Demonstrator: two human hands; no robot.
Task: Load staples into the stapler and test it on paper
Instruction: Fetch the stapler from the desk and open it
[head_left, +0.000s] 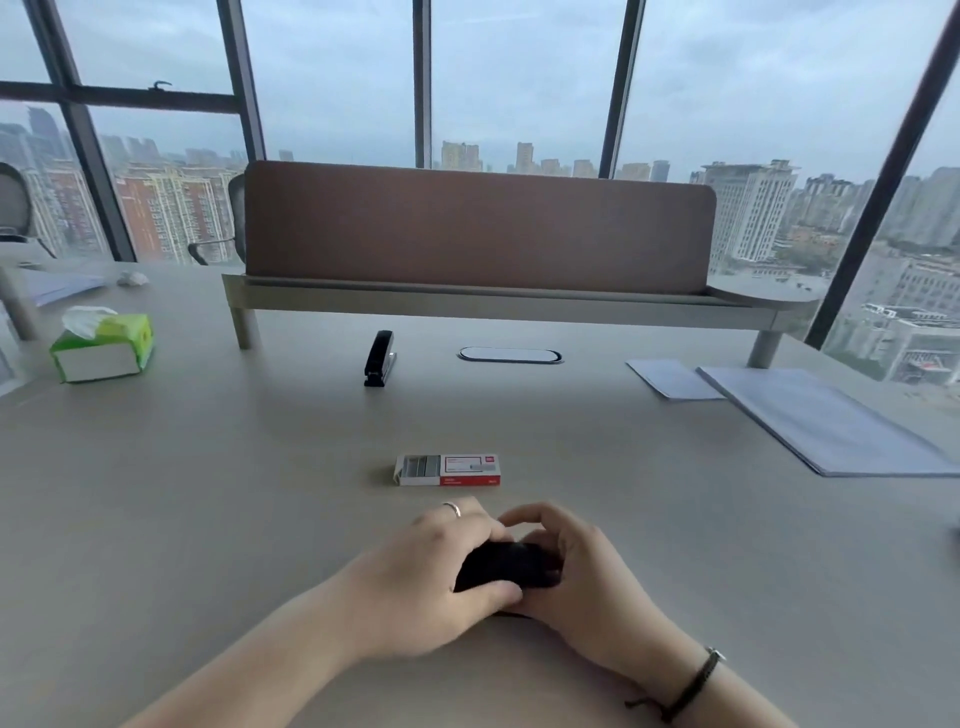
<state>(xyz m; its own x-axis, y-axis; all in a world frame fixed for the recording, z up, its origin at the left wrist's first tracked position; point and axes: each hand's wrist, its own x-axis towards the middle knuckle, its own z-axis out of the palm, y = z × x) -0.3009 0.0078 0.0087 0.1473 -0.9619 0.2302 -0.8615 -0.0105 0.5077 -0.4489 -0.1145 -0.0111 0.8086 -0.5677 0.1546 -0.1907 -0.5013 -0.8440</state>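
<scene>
Hands meet at the near middle of the pale grey desk (208, 493). The left hand (436, 571), a ring on one finger, is curled closed over a small black stapler (506, 564), thumb pressed along its near side; the right hand (582, 577), a dark band on its wrist, is cupped against the stapler's right end with fingers bent over it. This two-handed grip looks meant to steady the body while one hand works the top, though whether the stapler is open cannot be told, since the hands cover most of it.

Just beyond the hands lies one red-and-white cardboard staple box (448, 470), its tray slid out to the left so the grey staples show, probably kept close for easy reach. Farther off, near the desk's raised shelf (493, 304), lies a second black stapler (380, 358), untouched. At the far right lie two lots of white paper (821, 421), likely waiting for the test. One green tissue box (104, 345) sits at the far left.
</scene>
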